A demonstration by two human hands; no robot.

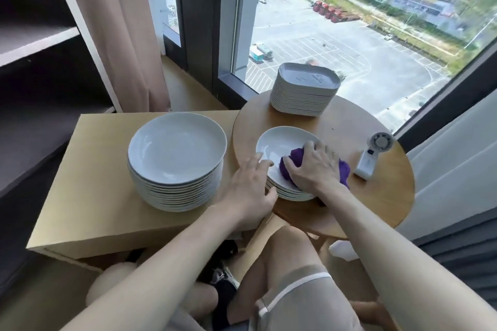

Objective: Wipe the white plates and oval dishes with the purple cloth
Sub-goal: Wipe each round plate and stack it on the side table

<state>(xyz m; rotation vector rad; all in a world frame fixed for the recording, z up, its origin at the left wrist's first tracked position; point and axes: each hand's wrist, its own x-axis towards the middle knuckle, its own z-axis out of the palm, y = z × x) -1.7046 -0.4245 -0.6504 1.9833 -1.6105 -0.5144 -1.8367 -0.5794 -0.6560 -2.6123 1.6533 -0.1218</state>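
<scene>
Right now the purple cloth [294,160] sits bunched in the near-right part of the top oval dish [279,142], one end trailing over the rim toward the round counter [349,126]. The right hand [314,166] has its grip closed over the cloth, pressing it into the dish. The left hand [250,185] holds nothing in its grip: its fingers lie fairly straight on the dish's near-left rim, thumb against the side of the pile, steadying it. This dish tops a short stack. Behind it stands a taller stack of rounded-corner dishes [304,94], and on the rectangular counter [88,169] to the left a stack of round plates [176,148]. A handheld fan [372,156] lies to the right. Of the 3 stacks, nothing marks which are wiped, so much probably remains.
</scene>
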